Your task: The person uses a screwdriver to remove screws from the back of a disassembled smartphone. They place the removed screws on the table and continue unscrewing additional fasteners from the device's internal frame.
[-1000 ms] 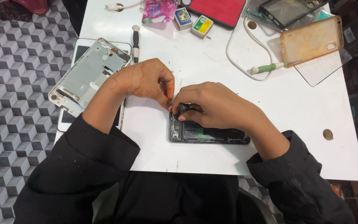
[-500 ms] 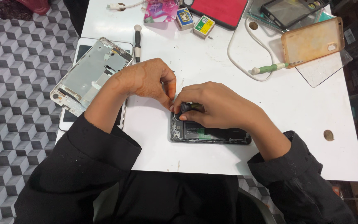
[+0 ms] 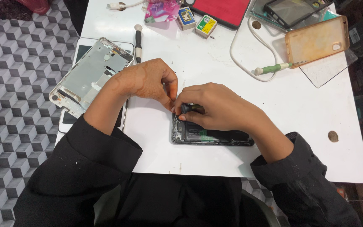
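An opened dark phone body (image 3: 215,136) lies flat on the white table (image 3: 198,67) near its front edge. My right hand (image 3: 219,107) rests over the phone's left end, fingers wrapped around a small black-handled tool (image 3: 192,109) pointing down at the phone. My left hand (image 3: 148,80) sits just left of it, thumb and fingertips pinched together at the phone's top-left corner, touching the right hand. What the left fingers pinch is hidden.
A silver phone frame (image 3: 87,71) lies on a white tablet at the table's left edge. Behind are a black screwdriver (image 3: 138,40), a green-handled screwdriver (image 3: 274,68), a white cable (image 3: 236,50), an orange phone case (image 3: 317,40), small boxes (image 3: 196,21) and a red case (image 3: 227,9).
Both hands stay on the phone's left end; only slight finger shifts show.
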